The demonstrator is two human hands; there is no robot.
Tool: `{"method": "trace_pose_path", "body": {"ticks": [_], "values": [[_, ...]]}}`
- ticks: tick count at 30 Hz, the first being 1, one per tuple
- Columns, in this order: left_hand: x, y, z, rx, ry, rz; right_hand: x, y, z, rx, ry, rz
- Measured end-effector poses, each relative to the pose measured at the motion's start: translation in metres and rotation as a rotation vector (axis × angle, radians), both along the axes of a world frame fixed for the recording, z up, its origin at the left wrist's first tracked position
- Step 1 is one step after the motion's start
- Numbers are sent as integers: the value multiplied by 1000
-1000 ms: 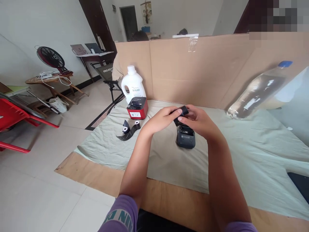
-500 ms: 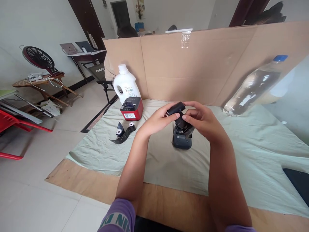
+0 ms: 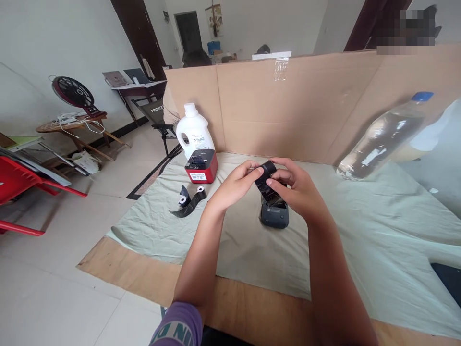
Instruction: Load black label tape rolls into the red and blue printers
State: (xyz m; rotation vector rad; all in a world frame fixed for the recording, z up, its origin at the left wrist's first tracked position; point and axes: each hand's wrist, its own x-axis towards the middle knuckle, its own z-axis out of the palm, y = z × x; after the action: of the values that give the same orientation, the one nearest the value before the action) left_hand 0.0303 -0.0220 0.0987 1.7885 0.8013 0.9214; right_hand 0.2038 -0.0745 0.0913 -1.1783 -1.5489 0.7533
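Both hands hold a small roll of black ribbon [image 3: 268, 169] above the cloth, with a glossy strip of it hanging down at an angle. My left hand [image 3: 237, 183] is closed on the roll's left side, its thumb across the ribbon. From the right, my right hand [image 3: 297, 186] grips the roll and strip between thumb and curled fingers. Directly below lies a dark handheld printer-like device [image 3: 275, 217], its upper part hidden by the ribbon and my fingers. To the left, black ribbon on two small white-cored rolls [image 3: 190, 204] lies partly unwound on the cloth.
A red and black box-shaped device [image 3: 202, 169] stands at the back left, before a white jug [image 3: 196, 129]. Behind rises a cardboard panel [image 3: 270, 108]. A clear bottle with a blue cap [image 3: 385, 139] leans at the right. A dark flat object [image 3: 448, 281] lies at the right edge.
The roll has turned in my hands, and more of the ribbon strip's flat face shows now. Both hands stay on it. The whole view has shifted slightly.
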Motion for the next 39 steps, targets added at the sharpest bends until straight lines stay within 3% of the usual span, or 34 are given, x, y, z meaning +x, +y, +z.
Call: {"method": "trace_pose_path", "body": {"ticks": [4, 14, 23, 31, 34, 39], "values": [[0, 2, -3, 55, 47, 35, -4, 3, -2, 39, -26, -52], [-5, 9, -5, -105, -85, -133, -2, 14, -13, -16, 96, -3], [-3, 15, -10, -125, -147, -168, 1, 23, -24, 4, 144, -21], [-5, 19, -12, -128, -64, -248, 9, 27, -25, -30, 145, 61], [-7, 19, -15, -136, -52, -194, 10, 27, -26, -12, 155, 88], [-7, 13, -10, -33, 30, -255, 10, 29, -28, 47, 176, 103]]}}
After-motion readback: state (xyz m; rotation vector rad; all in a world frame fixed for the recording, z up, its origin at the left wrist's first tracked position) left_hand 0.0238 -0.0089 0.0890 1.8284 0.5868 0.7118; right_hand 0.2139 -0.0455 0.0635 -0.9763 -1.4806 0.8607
